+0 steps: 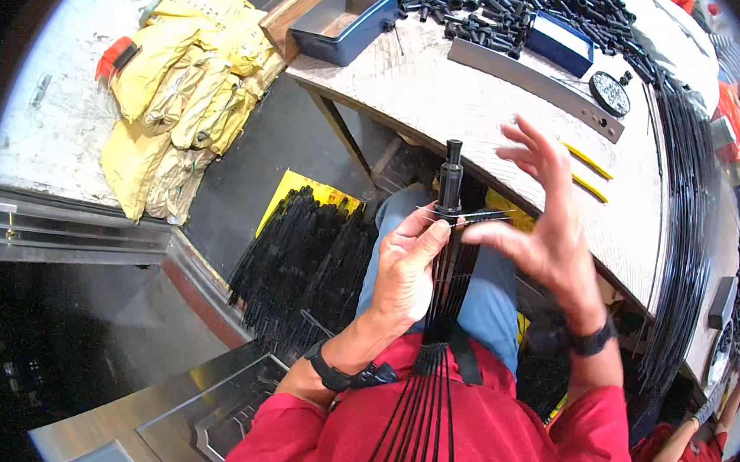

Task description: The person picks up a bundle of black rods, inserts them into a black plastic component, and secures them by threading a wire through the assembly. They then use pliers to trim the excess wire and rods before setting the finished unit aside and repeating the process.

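My left hand (403,277) pinches the collar of an upright black umbrella frame, just under its ridged black tubular fitting (450,181). Thin black ribs (438,323) run down from the collar through a dark gathered band, then fan out over my red shirt. A fine pale wire (486,214) crosses the collar and sticks out toward the right. Close by on that side, my right hand (548,236) is raised with thumb and fingers apart, its fingertips slightly blurred. It holds nothing that I can see.
On the workbench (417,74) lie a yellow-handled tool (588,160), a metal bar (529,85), a blue tray (337,44) and heaped black fittings (491,15). Rods (682,238) hang off its right side. More rods (298,260) stand at left, near yellow sacks (181,86). A co-worker's arm (674,450) shows at lower right.
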Demonstrator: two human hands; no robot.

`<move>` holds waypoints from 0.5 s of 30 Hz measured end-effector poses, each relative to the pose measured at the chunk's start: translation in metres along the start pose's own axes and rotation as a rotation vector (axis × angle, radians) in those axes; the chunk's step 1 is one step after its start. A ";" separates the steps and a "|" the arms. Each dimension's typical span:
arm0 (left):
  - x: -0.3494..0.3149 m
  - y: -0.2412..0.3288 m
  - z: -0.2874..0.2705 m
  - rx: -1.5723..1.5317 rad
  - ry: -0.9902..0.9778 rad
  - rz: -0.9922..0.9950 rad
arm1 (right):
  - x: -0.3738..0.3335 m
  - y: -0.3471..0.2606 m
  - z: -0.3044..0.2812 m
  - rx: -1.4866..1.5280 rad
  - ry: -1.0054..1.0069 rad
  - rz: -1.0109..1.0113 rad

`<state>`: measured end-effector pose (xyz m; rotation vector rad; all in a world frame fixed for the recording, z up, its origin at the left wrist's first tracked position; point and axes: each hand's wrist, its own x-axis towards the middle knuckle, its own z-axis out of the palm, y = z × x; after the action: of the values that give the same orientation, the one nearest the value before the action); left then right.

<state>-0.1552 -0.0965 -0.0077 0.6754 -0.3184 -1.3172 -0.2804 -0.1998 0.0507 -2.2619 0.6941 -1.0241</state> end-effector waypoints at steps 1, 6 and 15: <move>0.000 0.001 0.001 0.005 0.003 0.001 | -0.015 -0.002 0.010 0.070 0.106 0.050; -0.003 -0.001 0.004 0.065 -0.001 0.055 | -0.052 -0.010 0.063 0.854 0.313 0.606; -0.004 0.002 -0.011 0.150 0.040 0.135 | -0.058 -0.001 0.083 1.180 0.122 0.693</move>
<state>-0.1487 -0.0899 -0.0143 0.7914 -0.4262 -1.1578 -0.2481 -0.1394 -0.0235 -0.8554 0.5992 -0.8516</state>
